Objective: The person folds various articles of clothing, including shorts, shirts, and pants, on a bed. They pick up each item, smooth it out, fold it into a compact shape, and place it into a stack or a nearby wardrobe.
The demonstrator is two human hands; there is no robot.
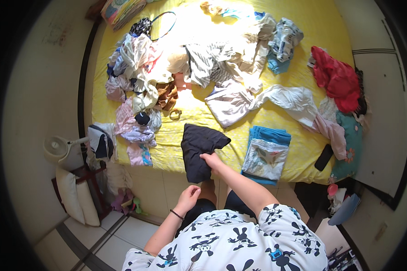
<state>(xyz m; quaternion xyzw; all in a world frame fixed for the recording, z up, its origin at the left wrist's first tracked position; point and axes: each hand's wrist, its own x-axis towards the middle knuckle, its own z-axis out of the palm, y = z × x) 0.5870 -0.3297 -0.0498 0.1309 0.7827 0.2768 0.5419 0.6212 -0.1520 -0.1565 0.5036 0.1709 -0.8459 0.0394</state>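
My right hand [211,162] grips the edge of a dark, almost black folded garment [200,142] at the near side of the bed. Part of this cloth hangs past the mattress edge. Just below it, over my lap, my left hand [190,196] is loosely curled and holds nothing that I can see. Right of the dark garment lies a neat stack of blue cloth [269,133] topped by a folded white printed garment [266,157]. Beyond them rests a pale, partly folded garment [229,103], and a long white garment [291,98] stretches rightward from it.
Mixed clothes [139,74] are heaped across the yellow-sheeted bed [169,155]. A red garment [337,79] and a teal flowered pillow [349,149] lie at the right, near a black phone [324,157]. A small fan [56,147] and a chair with cushions [69,194] stand left.
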